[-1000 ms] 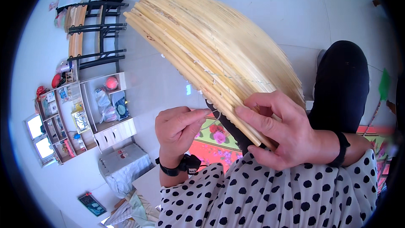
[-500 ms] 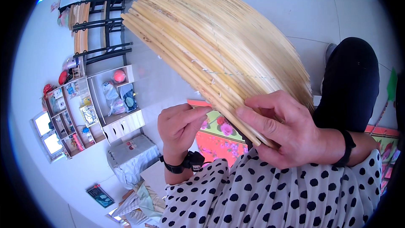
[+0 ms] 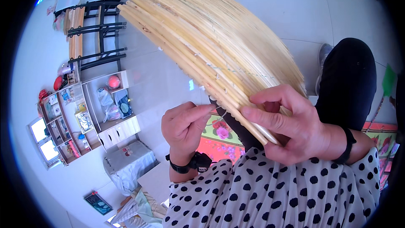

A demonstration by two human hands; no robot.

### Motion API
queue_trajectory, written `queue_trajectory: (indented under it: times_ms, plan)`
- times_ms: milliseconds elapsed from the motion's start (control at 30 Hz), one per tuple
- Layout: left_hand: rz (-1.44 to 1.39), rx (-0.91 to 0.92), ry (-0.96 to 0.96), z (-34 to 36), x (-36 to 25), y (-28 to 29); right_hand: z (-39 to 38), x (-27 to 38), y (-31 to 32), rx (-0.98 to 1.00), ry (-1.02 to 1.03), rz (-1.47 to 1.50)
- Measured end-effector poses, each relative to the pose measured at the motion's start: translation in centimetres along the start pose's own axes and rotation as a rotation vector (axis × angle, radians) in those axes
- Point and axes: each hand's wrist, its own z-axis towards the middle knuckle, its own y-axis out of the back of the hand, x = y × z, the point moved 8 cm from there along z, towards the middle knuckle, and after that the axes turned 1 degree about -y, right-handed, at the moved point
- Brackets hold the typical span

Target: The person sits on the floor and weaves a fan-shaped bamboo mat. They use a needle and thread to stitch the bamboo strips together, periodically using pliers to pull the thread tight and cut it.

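Right hand [image 3: 297, 124] grips the near end of a stalk mat [image 3: 219, 38] between thumb and fingers; left hand [image 3: 182, 127], beside the mat's left edge, pinches a thin cord [image 3: 224, 113]. Right of the mat is a dark-trousered knee [image 3: 352, 63]; left, a shelf unit [image 3: 119, 132].

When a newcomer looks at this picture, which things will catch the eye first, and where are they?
The eye falls first on the large fan of pale sticks, spread across the upper middle. The right hand grips its lower end, and the left hand pinches a thin cord beside its edge. A black-dotted white top fills the lower middle.
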Motion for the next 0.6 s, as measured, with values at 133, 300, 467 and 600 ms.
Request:
queue_trajectory:
  times_ms: [133, 300, 467, 600]
  plan:
    - [0.004, 0.015, 0.023, 0.6, 0.0, -0.2, 0.1, 0.0, 0.2, -0.001, 0.001, 0.024]
    - [-0.033, 0.005, 0.042, 0.8, -0.2, -0.5, 0.5, 0.2, 0.6, -0.023, 0.021, 0.043]
    - [-0.042, 0.015, 0.036, 1.2, -0.4, -0.7, 0.5, 0.4, 0.6, -0.027, 0.025, 0.042]
    - [-0.055, 0.028, 0.044, 1.1, -0.3, -0.6, 0.4, 0.4, 0.5, -0.027, 0.027, 0.071]
